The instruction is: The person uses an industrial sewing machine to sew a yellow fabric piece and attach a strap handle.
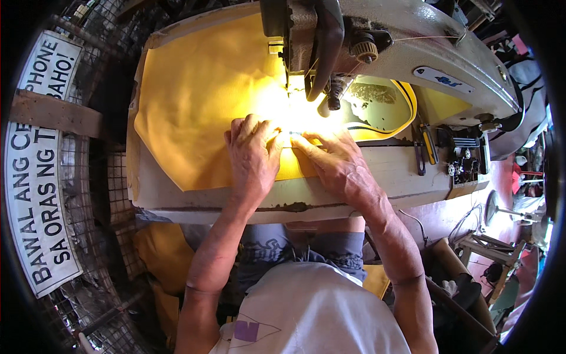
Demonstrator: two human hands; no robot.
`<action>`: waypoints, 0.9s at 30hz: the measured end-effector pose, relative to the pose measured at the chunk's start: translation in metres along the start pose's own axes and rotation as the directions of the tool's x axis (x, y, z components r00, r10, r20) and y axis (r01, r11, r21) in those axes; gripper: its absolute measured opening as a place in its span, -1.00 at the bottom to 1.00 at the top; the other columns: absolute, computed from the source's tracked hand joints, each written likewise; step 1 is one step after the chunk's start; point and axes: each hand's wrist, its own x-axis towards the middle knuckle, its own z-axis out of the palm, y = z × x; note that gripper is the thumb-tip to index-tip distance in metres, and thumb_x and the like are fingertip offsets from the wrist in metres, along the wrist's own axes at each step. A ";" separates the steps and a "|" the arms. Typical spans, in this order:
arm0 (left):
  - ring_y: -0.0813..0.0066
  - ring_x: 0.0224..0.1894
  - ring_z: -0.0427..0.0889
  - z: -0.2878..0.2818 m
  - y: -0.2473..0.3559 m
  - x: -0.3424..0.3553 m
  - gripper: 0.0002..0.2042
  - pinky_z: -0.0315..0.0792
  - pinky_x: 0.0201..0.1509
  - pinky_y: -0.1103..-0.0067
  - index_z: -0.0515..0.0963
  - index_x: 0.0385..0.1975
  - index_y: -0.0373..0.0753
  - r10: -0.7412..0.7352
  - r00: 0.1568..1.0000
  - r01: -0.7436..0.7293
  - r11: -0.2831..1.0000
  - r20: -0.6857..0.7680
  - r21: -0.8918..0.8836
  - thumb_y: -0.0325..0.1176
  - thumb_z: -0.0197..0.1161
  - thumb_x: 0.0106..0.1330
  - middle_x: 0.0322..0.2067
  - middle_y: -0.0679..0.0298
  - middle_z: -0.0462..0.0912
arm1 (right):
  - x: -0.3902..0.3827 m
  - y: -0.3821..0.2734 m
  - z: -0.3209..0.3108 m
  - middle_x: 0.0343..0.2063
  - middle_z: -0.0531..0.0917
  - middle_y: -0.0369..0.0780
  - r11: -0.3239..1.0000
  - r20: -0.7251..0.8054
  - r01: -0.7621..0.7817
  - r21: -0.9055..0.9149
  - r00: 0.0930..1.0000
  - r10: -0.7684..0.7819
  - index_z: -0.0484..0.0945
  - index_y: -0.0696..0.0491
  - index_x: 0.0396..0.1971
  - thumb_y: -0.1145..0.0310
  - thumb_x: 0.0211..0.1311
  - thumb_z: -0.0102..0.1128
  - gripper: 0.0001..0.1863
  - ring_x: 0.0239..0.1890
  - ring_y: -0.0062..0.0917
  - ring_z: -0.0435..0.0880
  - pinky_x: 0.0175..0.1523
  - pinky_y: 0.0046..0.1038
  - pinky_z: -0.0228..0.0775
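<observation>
yellow sheet (200,100), judged light and pliable, is spread across the left half of the worktop (389,168), best held flat toward the near edge, where left hand (253,158) and right hand (345,165) are laid, fingers bent, pinch not discernible.

Left hand (254,152) — just beside right hand (340,160)

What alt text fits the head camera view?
A person's left hand and right hand meet closely over yellow material at a brightly lit sewing machine. To the right, a yellow strip with a dark line curves in a loop.
</observation>
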 end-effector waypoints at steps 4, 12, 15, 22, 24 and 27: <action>0.22 -0.11 0.46 -0.005 -0.002 0.002 -0.83 0.29 0.04 0.32 0.61 -0.28 -0.20 0.021 0.998 -0.023 0.999 0.052 0.033 -0.43 0.33 0.11 -0.27 0.24 0.53 | -0.001 0.000 0.001 0.02 0.56 -0.16 0.999 0.000 0.011 -0.045 1.000 -0.011 0.54 0.03 0.03 0.41 0.16 0.09 -0.61 0.06 -0.25 0.51 0.17 -0.23 0.30; 0.27 -0.14 0.45 -0.005 -0.003 0.000 -0.82 0.31 0.00 0.38 0.62 -0.30 -0.19 0.153 0.986 -0.159 0.983 0.064 0.092 -0.43 0.37 0.08 -0.30 0.28 0.49 | -0.001 0.002 0.005 -0.04 0.60 -0.14 1.000 -0.062 -0.012 0.017 0.998 0.013 0.54 0.05 0.04 0.42 0.13 0.15 -0.59 0.02 -0.23 0.54 0.15 -0.23 0.33; 0.28 -0.16 0.43 -0.005 -0.002 0.000 -0.80 0.32 -0.07 0.37 0.56 -0.30 -0.16 0.229 0.971 -0.238 0.956 0.068 0.174 -0.38 0.34 0.07 -0.25 0.29 0.46 | 0.001 0.004 0.005 -0.06 0.62 -0.13 0.997 -0.119 -0.013 0.079 0.993 0.022 0.54 0.07 0.04 0.44 0.11 0.18 -0.57 0.01 -0.21 0.55 0.13 -0.23 0.35; 0.21 -0.12 0.42 -0.003 0.008 -0.008 -0.77 0.33 -0.08 0.32 0.54 -0.21 -0.22 0.190 0.975 -0.217 0.931 0.119 0.292 -0.41 0.26 0.12 -0.19 0.18 0.44 | 0.003 0.001 0.005 0.00 0.61 -0.16 0.996 -0.083 0.071 -0.051 0.994 -0.075 0.53 0.05 0.04 0.42 0.13 0.20 -0.58 -0.04 -0.28 0.58 0.06 -0.29 0.40; 0.17 -0.11 0.43 -0.005 0.005 -0.007 -0.75 0.34 -0.05 0.30 0.54 -0.17 -0.25 0.177 0.976 -0.207 0.940 0.129 0.270 -0.43 0.25 0.13 -0.18 0.14 0.44 | 0.004 -0.001 0.006 -0.01 0.60 -0.17 0.992 -0.087 0.096 -0.078 0.991 -0.103 0.52 0.07 0.02 0.39 0.10 0.18 -0.58 -0.02 -0.32 0.57 0.07 -0.29 0.40; 0.06 0.02 0.43 -0.018 -0.007 -0.004 -0.65 0.33 0.15 0.25 0.52 -0.01 -0.31 0.069 0.969 -0.093 0.992 0.238 0.088 -0.50 0.21 0.16 -0.05 0.08 0.46 | 0.006 -0.002 0.007 -0.01 0.61 -0.17 0.991 -0.040 0.081 -0.108 0.996 -0.086 0.52 0.09 0.00 0.37 0.08 0.17 -0.58 -0.05 -0.34 0.58 0.04 -0.30 0.41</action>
